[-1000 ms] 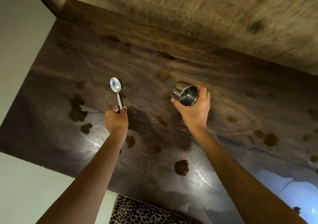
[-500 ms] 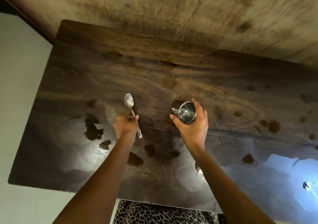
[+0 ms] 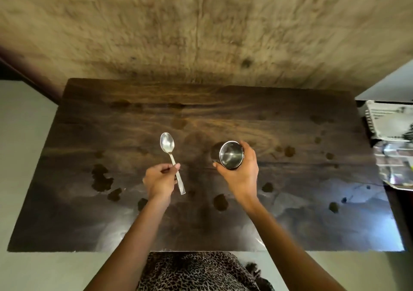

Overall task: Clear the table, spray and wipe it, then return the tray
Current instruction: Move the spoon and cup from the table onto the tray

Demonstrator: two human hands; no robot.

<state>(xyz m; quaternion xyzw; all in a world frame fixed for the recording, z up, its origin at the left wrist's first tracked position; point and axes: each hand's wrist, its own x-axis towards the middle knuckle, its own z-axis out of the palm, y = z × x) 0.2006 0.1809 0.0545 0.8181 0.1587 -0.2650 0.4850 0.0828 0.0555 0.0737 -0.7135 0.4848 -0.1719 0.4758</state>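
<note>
- Head view: the left grip (image 3: 159, 180) is pinched on the handle of a steel spoon (image 3: 171, 154). The bowl points away from the person and the handle's tail sticks out below the fingers. The spoon sits over the desk (image 3: 290, 228), left of centre.
- The right grip (image 3: 240, 177) is wrapped round the wall of a steel cup (image 3: 231, 155), near the desk's middle. The cup is tipped so its open mouth faces the camera. It looks empty, though glare off the metal makes that hard to confirm.
- Handling: both pieces are rigid, light and polished, so likely slick under damp fingers. The spoon is best taken mid-handle. The cup is best taken round its side, thumb opposite fingers (much as it is held now), and kept upright in case dregs remain.
- Dark brown spills (image 3: 101, 180) are dotted across the desk, several close to both hands.
- A stack of papers (image 3: 388, 120) lies just past the desk's right edge. No tray is in view.
- Judged from this, clearing is in hand. Spraying and wiping are not yet done.
</note>
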